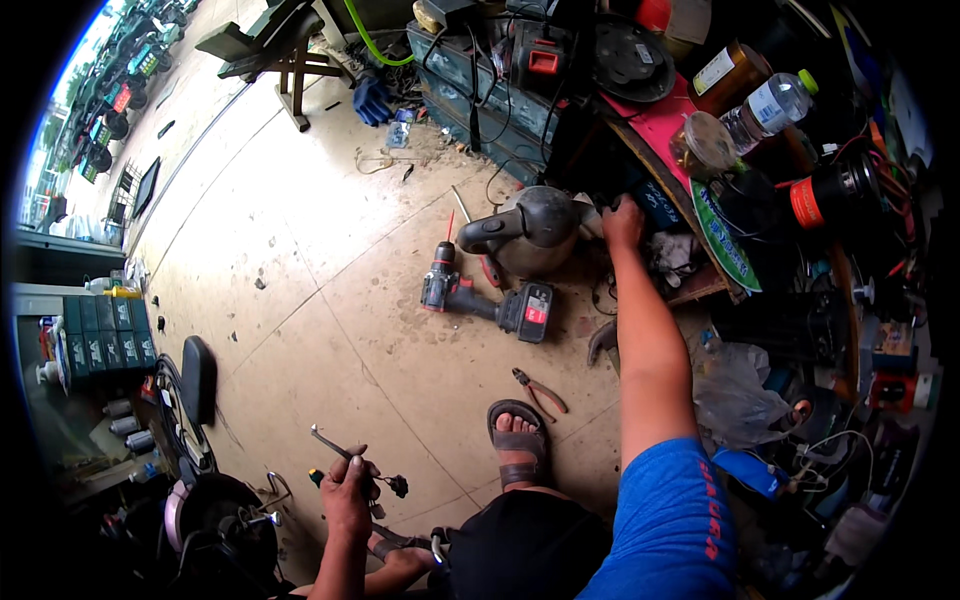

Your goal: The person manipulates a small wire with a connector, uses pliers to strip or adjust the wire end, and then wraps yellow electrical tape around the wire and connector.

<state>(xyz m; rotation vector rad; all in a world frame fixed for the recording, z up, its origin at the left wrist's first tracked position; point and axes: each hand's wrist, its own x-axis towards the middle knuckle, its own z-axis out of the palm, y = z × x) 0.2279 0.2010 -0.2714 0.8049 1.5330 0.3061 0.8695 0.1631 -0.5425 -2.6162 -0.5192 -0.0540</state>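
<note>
Workshop floor (330, 300) — left hand (347, 495), perhaps wire (385, 482).

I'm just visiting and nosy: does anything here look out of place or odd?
Yes. A dark electric kettle, a cordless drill and red-handled pliers lie loose on the concrete floor, scattered around the person's sandalled foot.

A short wiring piece (380, 482) with thin metal leads and a small black plug at one end is held up, clear of the floor, at the lower left. A dark grey electric kettle (530, 230) stands upright on the concrete floor beside cluttered shelves, handle pointing left.
</note>
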